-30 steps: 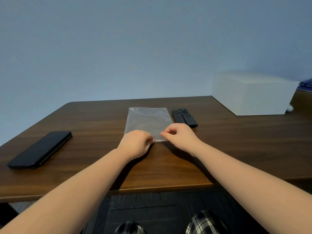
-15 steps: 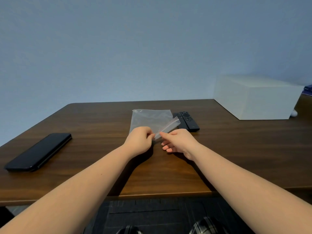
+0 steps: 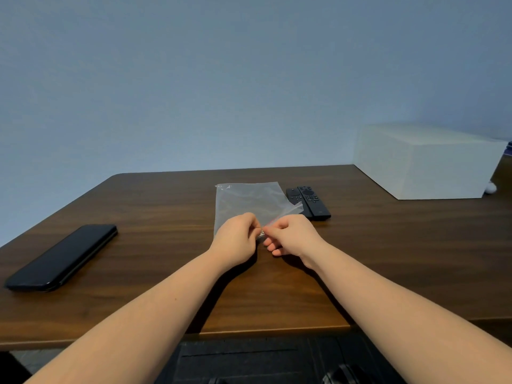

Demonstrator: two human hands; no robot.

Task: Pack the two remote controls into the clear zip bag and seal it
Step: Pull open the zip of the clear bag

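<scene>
Both hands, left hand (image 3: 238, 237) and right hand (image 3: 291, 236), pinched the clear zip bag (image 3: 246, 202) mouth at frame centre, its near corner newly peeled upward, remote controls (image 3: 309, 202) unpacked beside it.

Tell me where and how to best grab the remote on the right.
Probably pinch the right remote control across its long edges near the bare lower end, coming from above and from the right. It lies flat, its left edge pressed against the other remote, and the lifted zip bag corner crowds that side.
</scene>
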